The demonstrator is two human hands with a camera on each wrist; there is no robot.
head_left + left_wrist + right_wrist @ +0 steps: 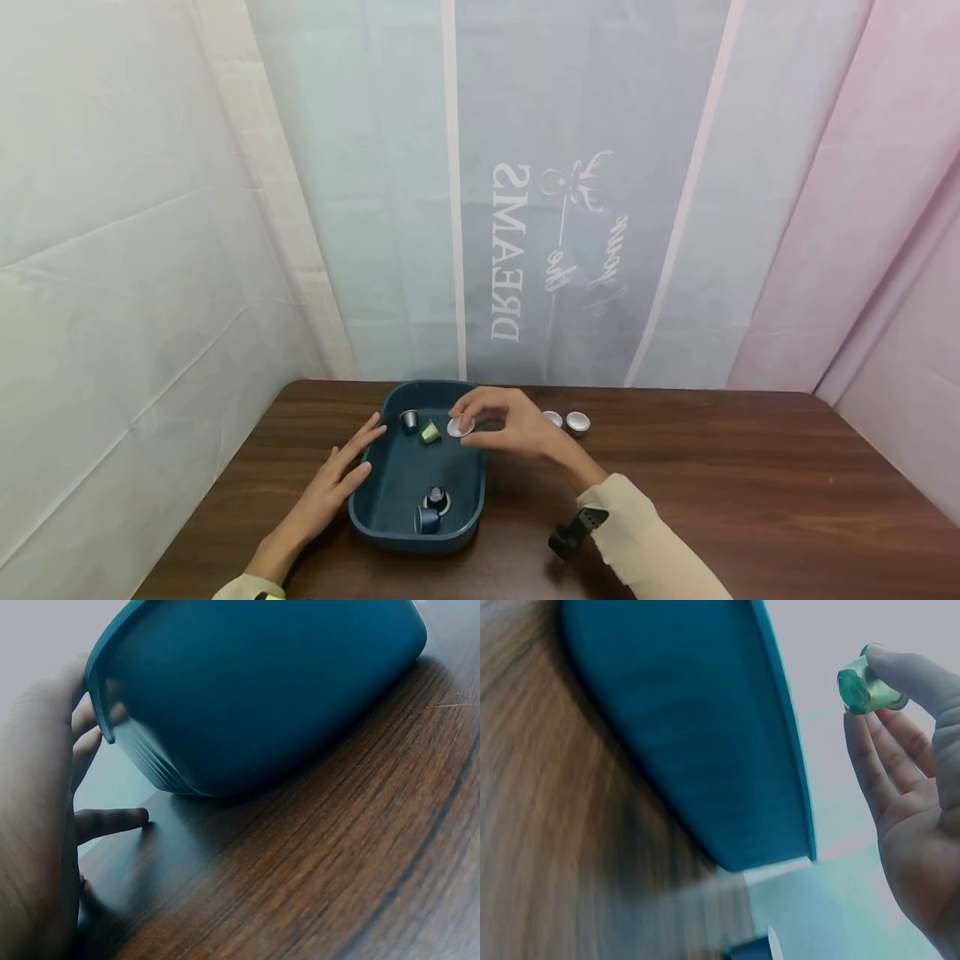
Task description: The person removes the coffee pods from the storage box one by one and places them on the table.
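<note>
One capsule held over the tub

Pinched in right hand [504, 429] fingertips — capsule [461, 427] above blue tub [390, 521]. Left hand [330, 487] flat, fingers straight, against tub's side. Best lowered close before release — clear of capsules [431, 508] already inside; tub kept braced.

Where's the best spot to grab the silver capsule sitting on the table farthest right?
Probably pinch the silver capsule across its round sides from above: it appears to stand upright beside another capsule, so the top and right side are open, with the right hand nearest.
</note>
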